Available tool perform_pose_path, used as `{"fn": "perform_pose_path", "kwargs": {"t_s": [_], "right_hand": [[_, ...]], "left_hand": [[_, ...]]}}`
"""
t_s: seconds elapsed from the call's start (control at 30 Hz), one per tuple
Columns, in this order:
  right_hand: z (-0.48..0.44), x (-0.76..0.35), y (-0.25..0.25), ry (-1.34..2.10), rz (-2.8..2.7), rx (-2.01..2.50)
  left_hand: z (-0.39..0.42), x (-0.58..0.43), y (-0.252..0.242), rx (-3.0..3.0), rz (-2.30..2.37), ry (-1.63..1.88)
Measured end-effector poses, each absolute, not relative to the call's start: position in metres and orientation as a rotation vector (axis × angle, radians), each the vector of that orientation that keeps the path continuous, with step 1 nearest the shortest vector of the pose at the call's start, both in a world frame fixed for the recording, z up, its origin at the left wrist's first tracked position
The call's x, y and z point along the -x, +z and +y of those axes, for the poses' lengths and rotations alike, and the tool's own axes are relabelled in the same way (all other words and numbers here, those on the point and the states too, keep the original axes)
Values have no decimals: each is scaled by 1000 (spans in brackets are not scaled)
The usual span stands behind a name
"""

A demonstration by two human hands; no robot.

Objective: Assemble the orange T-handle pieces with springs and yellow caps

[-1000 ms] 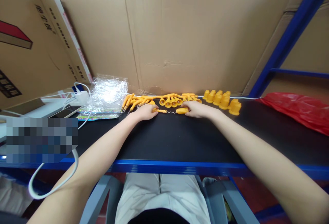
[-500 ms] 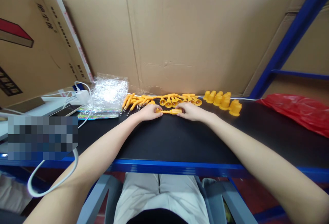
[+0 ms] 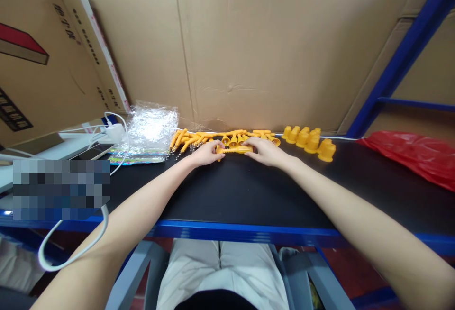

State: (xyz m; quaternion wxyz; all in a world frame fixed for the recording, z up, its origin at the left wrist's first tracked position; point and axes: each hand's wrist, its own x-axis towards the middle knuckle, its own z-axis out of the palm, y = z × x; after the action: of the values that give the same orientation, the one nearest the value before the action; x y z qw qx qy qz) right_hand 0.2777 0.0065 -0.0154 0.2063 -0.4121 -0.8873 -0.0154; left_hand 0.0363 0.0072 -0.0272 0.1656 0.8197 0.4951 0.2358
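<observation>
A slim yellow plastic piece (image 3: 235, 150) with a ribbed, thicker right part lies level between my two hands, just above or on the black tabletop. My left hand (image 3: 206, 153) pinches its left end, where a wider part shows at the fingertips. At the other end, the thumb and fingers of my right hand (image 3: 263, 151) close on the thicker part. Right behind the hands are several yellow funnel-shaped pieces with handles (image 3: 225, 141). Orange handles with metal corkscrew spirals (image 3: 185, 140) lie in a pile behind and left of my left hand.
Yellow cups (image 3: 311, 141) stand upside down to the right, near a red plastic bag (image 3: 408, 151). Clear plastic wrap (image 3: 152, 127), a phone (image 3: 93, 152) and white cables lie left. Cardboard (image 3: 249, 54) walls the back; a blue rail (image 3: 241, 231) edges the front.
The yellow piece has risen slightly and moved a little away from me. More of its left end now shows at my left fingers; both hands keep their hold.
</observation>
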Motion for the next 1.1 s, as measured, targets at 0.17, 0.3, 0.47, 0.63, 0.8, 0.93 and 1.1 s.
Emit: {"fn": "perform_pose_path", "kwargs": {"t_s": [0.17,0.3,0.47,0.63,0.8,0.93,1.1], "right_hand": [[3,-274,-12,98,-2420,1139],[1,-270,-12,344,-2315,1222],[7,-277,-14,644,-2194,1276],[15,-289,-12,797,-2139,1214],[17,-290,-14,1050,-2014,1163],[17,-285,-19,1176,-1884,1169],[15,-282,-19,1192,-1845,1198]], "left_hand": [[6,-35,-26,-2528,1443,663],[5,-36,-24,-2684,1549,617],[5,-37,-25,-2693,1576,622],[6,-38,-27,-2683,1609,638],[5,-38,-27,-2677,1644,628],[5,-39,-28,-2682,1652,635],[5,-40,-28,-2694,1668,657]]}}
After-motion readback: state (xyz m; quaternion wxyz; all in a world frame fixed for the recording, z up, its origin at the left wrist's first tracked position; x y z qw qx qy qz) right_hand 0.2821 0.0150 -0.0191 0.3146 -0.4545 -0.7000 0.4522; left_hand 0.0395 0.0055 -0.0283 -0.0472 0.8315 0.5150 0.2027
